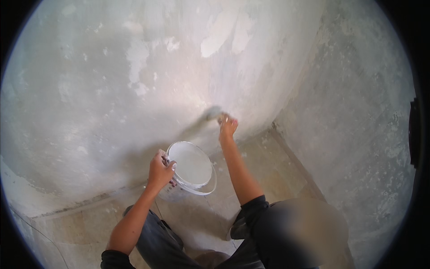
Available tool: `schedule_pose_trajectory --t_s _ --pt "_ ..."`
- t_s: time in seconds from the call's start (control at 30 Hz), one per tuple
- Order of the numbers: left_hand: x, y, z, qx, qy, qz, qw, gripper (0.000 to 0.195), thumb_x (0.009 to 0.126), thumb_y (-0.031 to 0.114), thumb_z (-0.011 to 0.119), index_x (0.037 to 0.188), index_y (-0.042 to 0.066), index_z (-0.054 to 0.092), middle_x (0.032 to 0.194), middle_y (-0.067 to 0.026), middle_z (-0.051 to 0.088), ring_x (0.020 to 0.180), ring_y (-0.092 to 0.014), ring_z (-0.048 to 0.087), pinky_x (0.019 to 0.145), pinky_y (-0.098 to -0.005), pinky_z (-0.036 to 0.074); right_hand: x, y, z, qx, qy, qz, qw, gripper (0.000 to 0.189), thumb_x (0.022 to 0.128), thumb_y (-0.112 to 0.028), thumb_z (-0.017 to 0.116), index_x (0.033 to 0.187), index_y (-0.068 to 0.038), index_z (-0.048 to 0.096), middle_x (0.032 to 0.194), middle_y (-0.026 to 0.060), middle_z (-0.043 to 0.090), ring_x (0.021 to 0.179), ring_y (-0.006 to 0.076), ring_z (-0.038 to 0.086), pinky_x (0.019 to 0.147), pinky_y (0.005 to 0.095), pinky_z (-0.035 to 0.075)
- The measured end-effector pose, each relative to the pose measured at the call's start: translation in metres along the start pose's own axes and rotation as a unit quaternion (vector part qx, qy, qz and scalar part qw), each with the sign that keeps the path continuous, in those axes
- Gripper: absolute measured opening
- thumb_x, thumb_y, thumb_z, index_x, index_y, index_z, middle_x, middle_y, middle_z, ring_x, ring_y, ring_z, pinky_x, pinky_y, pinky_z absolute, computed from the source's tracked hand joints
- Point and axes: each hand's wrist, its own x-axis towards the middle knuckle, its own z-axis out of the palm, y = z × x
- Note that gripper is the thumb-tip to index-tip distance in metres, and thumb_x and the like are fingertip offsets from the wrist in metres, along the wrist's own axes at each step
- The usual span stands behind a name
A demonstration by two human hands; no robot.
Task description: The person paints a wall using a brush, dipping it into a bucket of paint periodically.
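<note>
My left hand (162, 170) grips the near-left rim of a white plastic bucket (198, 185), which hangs tilted in front of the wall. Inside the bucket is a whitish liquid (190, 162). My right hand (228, 125) is raised beyond the bucket, to its upper right, its fingers closed on the handle of a brush-like tool (213, 113). That tool is motion-blurred, and its head is at or close to the patchy plastered wall (174, 84); I cannot tell whether it touches. A dark shadow falls on the wall to the tool's lower left.
A second plastered wall (362, 127) meets the first at a corner on the right. Stained floor tiles (278, 168) lie below, around my legs. A thin cable (45, 236) runs along the floor at the lower left. A blurred rounded shape covers the lower right.
</note>
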Motion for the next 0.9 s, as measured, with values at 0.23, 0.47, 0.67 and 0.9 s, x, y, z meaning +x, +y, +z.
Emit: schedule_pose_trajectory --t_s 0.23,0.47,0.67,0.9 --pt "-0.002 0.013 0.002 -0.025 -0.006 0.014 1.000 0.023 0.070 0.003 0.065 0.080 0.001 0.043 0.060 -0.0082 0.046 0.053 -0.019 0.047 0.054 -0.0325 0.042 -0.039 -0.166 0.079 0.146 -0.201 -0.131 0.960 0.028 0.089 -0.014 0.057 0.104 0.008 0.049 0.106 0.0157 0.056 0.096 0.0214 0.058 0.086 0.0314 0.052" --pt "-0.003 0.023 0.003 -0.029 -0.011 0.022 0.999 0.022 0.071 0.003 0.063 0.080 0.001 0.043 0.062 -0.0097 0.047 0.054 -0.019 0.047 0.054 -0.0335 0.042 0.014 0.007 -0.047 -0.094 -0.157 -0.221 0.958 0.031 0.091 -0.017 0.056 0.109 0.008 0.053 0.113 0.0148 0.055 0.105 0.0221 0.055 0.090 0.0334 0.048" --pt "-0.001 0.014 -0.001 0.010 0.003 0.036 0.999 0.023 0.071 0.004 0.063 0.081 0.001 0.043 0.061 -0.0100 0.047 0.053 -0.021 0.048 0.053 -0.0345 0.043 -0.001 0.115 -0.179 -0.045 -0.028 0.107 0.993 0.022 0.088 -0.013 0.059 0.105 0.000 0.055 0.111 0.0140 0.055 0.100 0.0209 0.056 0.082 0.0332 0.050" --pt "-0.001 0.024 -0.003 0.010 -0.024 -0.001 1.000 0.023 0.071 0.002 0.064 0.080 0.002 0.043 0.060 -0.0091 0.047 0.052 -0.020 0.048 0.054 -0.0331 0.042 0.015 0.087 -0.114 0.001 0.090 0.077 0.993 0.028 0.082 -0.011 0.066 0.101 0.002 0.049 0.098 0.0122 0.058 0.089 0.0220 0.060 0.078 0.0354 0.054"
